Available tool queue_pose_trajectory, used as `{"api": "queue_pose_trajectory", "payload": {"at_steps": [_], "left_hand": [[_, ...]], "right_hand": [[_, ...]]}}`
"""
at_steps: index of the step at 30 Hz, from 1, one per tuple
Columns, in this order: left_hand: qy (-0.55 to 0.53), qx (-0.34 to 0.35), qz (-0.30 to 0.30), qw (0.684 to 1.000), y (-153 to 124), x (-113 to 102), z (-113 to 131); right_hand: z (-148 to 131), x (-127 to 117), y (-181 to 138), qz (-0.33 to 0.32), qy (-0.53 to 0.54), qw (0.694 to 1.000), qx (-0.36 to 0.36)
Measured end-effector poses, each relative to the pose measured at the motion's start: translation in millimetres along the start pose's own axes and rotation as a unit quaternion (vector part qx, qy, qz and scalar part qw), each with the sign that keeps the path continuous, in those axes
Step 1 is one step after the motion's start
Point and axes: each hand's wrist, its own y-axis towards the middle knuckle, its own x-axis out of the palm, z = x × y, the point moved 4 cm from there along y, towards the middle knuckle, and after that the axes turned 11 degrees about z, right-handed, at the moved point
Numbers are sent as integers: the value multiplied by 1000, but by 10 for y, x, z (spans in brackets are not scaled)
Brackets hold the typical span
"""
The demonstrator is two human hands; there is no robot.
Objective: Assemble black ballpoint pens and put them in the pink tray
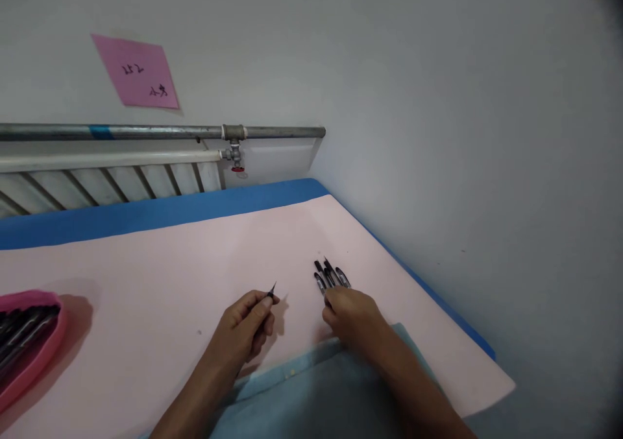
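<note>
My left hand (pixel 250 319) is closed in a pinch, thumb against fingers, above the pink sheet. From the pinch sticks a pen (pixel 272 290), its dark, thin tip pointing up and to the right; the rest of it is hidden in the hand. Several black and clear pens (pixel 332 275) lie side by side on the sheet to the right. My right hand (pixel 351 312) rests over their near ends with its fingers curled in. What those fingers hold, if anything, is hidden under the hand.
A pink container (pixel 61 335) with several dark pens (pixel 24 335) stands at the left edge. The pink sheet (pixel 160 283) covers a blue tabletop (pixel 146 213) set in a wall corner. Behind are a radiator (pixel 97 183), a metal pipe (pixel 165 132) and a red-handled valve (pixel 237 168).
</note>
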Motion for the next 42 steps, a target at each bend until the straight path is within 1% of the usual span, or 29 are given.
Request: {"api": "queue_pose_trajectory", "payload": {"at_steps": [2,3,4,5,6,8,10,11,12,13,14,15,17,19,21,22,27,32,37,42], "left_hand": [[5,3,-7,1000,-2,10,-7],[8,3,-12,1000,-10,22,-8],[12,2,-17,1000,-21,39,-8],[16,1,-22,1000,-35,60,-9],[22,0,-27,999,-52,84,-9],[34,4,-43,998,-88,139,-14],[48,13,-65,997,-122,191,-28],[56,20,-75,995,-134,211,-35],[63,28,-84,994,-144,226,-41],[69,35,-88,993,-149,235,-46],[73,41,-90,992,-151,238,-49],[74,43,-91,992,-150,238,-51],[73,43,-89,992,-146,232,-50],[73,45,-87,993,-145,224,-44],[80,52,-85,992,-150,216,-34],[84,56,-84,991,-153,211,-31],[82,57,-91,991,-161,203,-37],[58,36,-86,994,-153,224,-37],[44,19,-86,995,-170,239,-7],[20,4,-84,996,-193,229,17]], "right_hand": [[-25,-82,30,40,95,994,20],[-37,-124,47,58,160,985,34],[-48,-156,62,71,234,968,53],[-59,-176,74,77,313,944,75],[-69,-181,83,78,394,910,101],[-97,-151,90,68,540,825,155],[-142,-89,87,40,650,733,199],[-169,-59,83,24,685,696,214],[-197,-34,79,9,708,670,224],[-226,-16,73,-6,719,656,228],[-254,-4,66,-21,721,654,227],[-280,2,59,-35,716,661,223],[-323,0,44,-56,696,684,210],[-348,-13,32,-62,677,706,196],[-359,-23,26,-64,664,722,184],[-361,-22,23,-68,661,725,182],[-366,5,18,-94,670,711,192],[-384,-1,20,-92,673,707,197],[-419,23,-2,-130,698,669,219],[-432,27,-5,-143,707,657,218]]}}
